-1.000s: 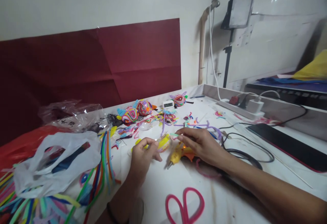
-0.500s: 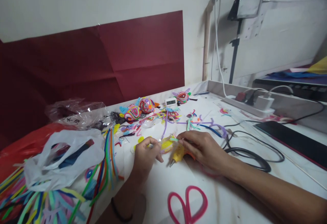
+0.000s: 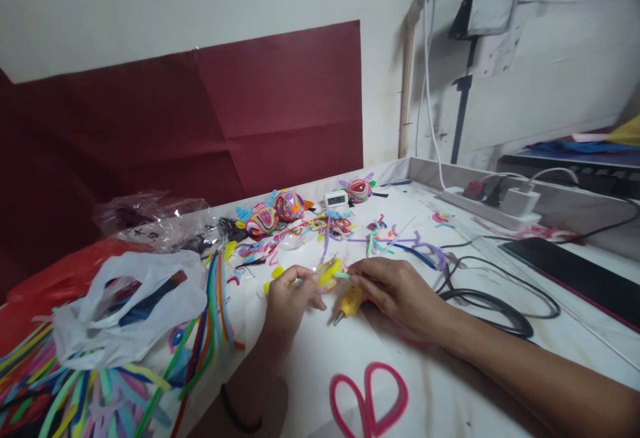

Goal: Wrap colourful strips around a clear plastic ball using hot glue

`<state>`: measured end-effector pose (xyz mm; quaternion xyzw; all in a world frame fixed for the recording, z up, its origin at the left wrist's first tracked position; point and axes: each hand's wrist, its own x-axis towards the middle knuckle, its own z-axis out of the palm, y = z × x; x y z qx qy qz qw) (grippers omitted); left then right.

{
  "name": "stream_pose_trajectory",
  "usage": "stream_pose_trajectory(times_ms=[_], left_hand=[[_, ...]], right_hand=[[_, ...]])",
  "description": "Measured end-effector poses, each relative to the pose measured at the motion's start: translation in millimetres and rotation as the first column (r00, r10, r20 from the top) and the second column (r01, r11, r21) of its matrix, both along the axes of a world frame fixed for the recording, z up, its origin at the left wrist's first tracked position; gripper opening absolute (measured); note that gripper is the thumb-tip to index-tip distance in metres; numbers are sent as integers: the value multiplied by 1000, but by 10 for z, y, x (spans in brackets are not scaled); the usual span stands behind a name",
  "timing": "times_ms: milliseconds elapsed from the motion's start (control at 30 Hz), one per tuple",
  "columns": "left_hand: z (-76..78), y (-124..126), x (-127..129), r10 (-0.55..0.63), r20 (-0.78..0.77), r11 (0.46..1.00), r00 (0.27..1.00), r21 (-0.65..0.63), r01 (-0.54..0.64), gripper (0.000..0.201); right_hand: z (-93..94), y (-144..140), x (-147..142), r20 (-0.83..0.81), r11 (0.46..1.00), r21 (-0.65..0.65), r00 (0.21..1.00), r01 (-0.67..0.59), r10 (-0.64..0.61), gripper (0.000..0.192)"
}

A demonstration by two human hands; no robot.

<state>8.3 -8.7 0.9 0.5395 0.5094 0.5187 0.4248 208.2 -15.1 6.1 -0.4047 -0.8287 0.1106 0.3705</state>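
My left hand (image 3: 290, 298) pinches a small clear ball partly wrapped in yellow pipe cleaner (image 3: 327, 273) just above the white table (image 3: 450, 385). My right hand (image 3: 395, 288) holds a short light-green pipe cleaner piece (image 3: 343, 275) against that ball. A yellow glue gun (image 3: 349, 303) lies on the table under my right hand, nozzle pointing toward me. Both forearms rest on the table.
A pink heart-shaped pipe cleaner loop (image 3: 367, 401) lies near the front edge. Bundles of coloured pipe cleaners (image 3: 210, 318) and a white plastic bag (image 3: 125, 311) sit at left. Finished colourful balls (image 3: 260, 218), a small clock (image 3: 336, 199), black cables (image 3: 495, 305), a power strip (image 3: 490, 201) and a dark tablet (image 3: 575, 271) lie beyond.
The view has shifted slightly. Both hands stay together on the ball and have drifted a little to the right and away from me; the glue gun has not moved.
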Motion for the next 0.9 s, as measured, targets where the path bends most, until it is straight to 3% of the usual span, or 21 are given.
stream_pose_trajectory(times_ms=[233, 467, 633, 900], left_hand=[[-5, 13, -19, -48, 34, 999, 998, -16, 49, 22], [-34, 15, -4, -58, -22, 998, 998, 2, 58, 21], [-35, 2, 23, -47, 10, 999, 999, 8, 46, 20], [-31, 37, -2, -23, 146, 997, 989, -74, 34, 24]], right_hand=[[9, -1, -7, -13, 1000, 7, 1000, -14, 14, 23], [-28, 0, -1, 11, 988, 150, 1000, -29, 28, 26], [-22, -2, 32, 24, 988, 151, 999, -35, 31, 22], [17, -60, -43, 240, 946, 114, 933, -303, 270, 23]])
